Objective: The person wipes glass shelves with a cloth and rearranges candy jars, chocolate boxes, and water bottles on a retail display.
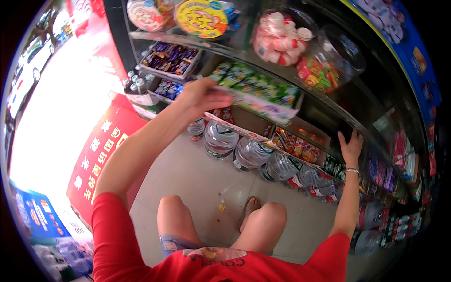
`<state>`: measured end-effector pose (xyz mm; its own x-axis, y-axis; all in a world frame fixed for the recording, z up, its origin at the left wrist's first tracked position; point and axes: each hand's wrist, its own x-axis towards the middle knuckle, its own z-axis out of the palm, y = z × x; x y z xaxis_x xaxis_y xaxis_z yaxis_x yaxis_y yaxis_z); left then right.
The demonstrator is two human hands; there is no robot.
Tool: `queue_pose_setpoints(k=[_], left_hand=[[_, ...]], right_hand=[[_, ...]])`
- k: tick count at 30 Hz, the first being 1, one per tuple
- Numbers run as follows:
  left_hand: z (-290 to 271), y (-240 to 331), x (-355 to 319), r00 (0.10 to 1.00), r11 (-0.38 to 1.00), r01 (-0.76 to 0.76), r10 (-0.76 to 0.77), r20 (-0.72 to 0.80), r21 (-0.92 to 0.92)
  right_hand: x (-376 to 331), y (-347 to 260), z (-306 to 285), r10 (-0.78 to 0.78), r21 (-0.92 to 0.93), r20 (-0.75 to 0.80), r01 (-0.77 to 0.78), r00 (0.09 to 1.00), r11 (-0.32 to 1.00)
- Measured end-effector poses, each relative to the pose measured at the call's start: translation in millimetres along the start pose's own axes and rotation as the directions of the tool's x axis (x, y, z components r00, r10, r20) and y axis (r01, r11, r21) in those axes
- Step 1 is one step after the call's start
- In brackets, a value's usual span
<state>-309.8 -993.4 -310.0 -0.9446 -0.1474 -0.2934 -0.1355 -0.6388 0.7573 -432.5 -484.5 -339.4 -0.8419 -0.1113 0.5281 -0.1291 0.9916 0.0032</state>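
Observation:
My left hand [203, 97] is at the left end of a shallow white box of green packets [253, 83]. Its fingers lie along the box's front and the thumb is near the top edge, so the hand appears to grip that corner. The box juts from the shelf and its front looks slightly blurred. Farther right, my right hand [351, 145] has its fingers spread against the shelf edge, holding nothing. Between the hands, lower down, sits a box of orange-red packets [297, 144]. A partly bare cardboard box [249, 121] lies below the green packets.
Large water bottles [221, 138] line the floor under the shelves. Above stand a jar of pink-white bottles [282, 40] and a jar of colourful sweets [319, 73]. A box of purple packets [171, 58] is at upper left. A red sign [105, 150] stands left.

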Motion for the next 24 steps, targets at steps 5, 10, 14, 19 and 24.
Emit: queue_pose_setpoints(k=[5, 10, 14, 19, 24], left_hand=[[34.9, -18.8, 25.3, 0.986, 0.995, 0.028, -0.044, 0.158, 0.099], [-0.2, -16.0, -7.9, 0.974, 0.857, -0.216, 0.221, 0.045, 0.469], [-83.0, 18.8, 7.8, 0.652, 0.12, -0.325, 0.747, 0.13, 0.938], [-119.0, 56.1, 20.7, 0.606, -0.128, -0.155, 0.771, 0.197, 0.979], [-117.7, 40.6, 36.4, 0.555, -0.267, -0.256, 0.746, 0.368, 0.929]], right_hand=[[-3.6, -0.2, 2.4, -0.054, -0.036, -0.002, 0.054, 0.999, 0.998], [-7.0, 11.3, 4.5, -0.03, -0.004, 0.033, 0.03, 0.999, 1.0], [-5.0, 6.6, 5.9, -0.05, -0.008, 0.013, 0.051, 0.999, 0.999], [-5.4, 7.4, 10.9, -0.11, -0.064, -0.038, 0.108, 0.993, 0.992], [-8.0, 10.9, 15.7, -0.072, -0.058, -0.063, 0.069, 0.995, 0.996]])
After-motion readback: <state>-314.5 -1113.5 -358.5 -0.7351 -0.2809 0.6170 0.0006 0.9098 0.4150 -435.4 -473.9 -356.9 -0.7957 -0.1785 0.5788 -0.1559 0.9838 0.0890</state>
